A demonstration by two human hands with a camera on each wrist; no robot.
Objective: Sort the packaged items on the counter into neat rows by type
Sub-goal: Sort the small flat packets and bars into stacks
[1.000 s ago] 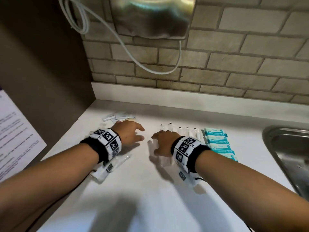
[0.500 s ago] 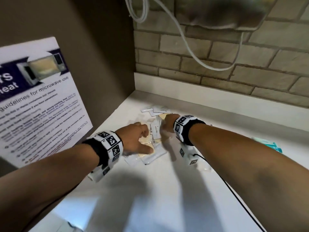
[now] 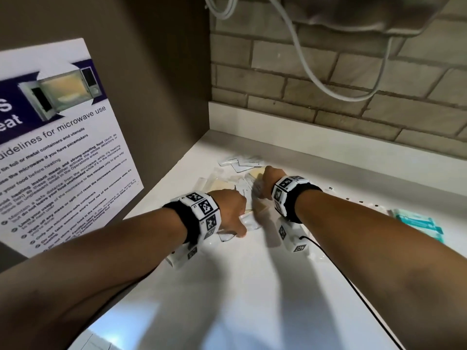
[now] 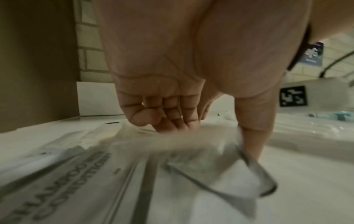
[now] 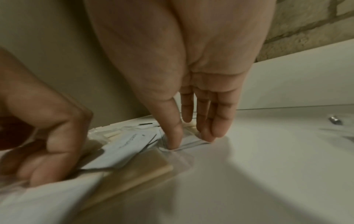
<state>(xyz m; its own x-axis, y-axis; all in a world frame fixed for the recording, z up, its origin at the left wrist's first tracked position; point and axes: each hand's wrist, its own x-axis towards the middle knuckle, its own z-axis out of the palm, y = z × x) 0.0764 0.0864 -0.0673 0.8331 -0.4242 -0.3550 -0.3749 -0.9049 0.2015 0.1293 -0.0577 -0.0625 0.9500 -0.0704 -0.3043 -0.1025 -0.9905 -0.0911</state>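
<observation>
A loose pile of white sachets and clear packets with beige contents lies in the counter's back left corner. My left hand is at the near side of the pile. Its fingers are curled and its thumb pinches a bent white sachet. My right hand is deeper in the pile, with thumb and fingertips closing on the edge of another white sachet. The sachet nearest the left wrist camera reads shampoo conditioner.
Teal packets lie in a row at the right, with small clear items beside them. A brown side panel with a microwave notice stands close on the left. Behind is a brick wall with a white cable.
Both hands left the sorted rows in the middle and moved to the pile in the back left corner. The head turned left with them. The left hand has taken hold of a sachet.
</observation>
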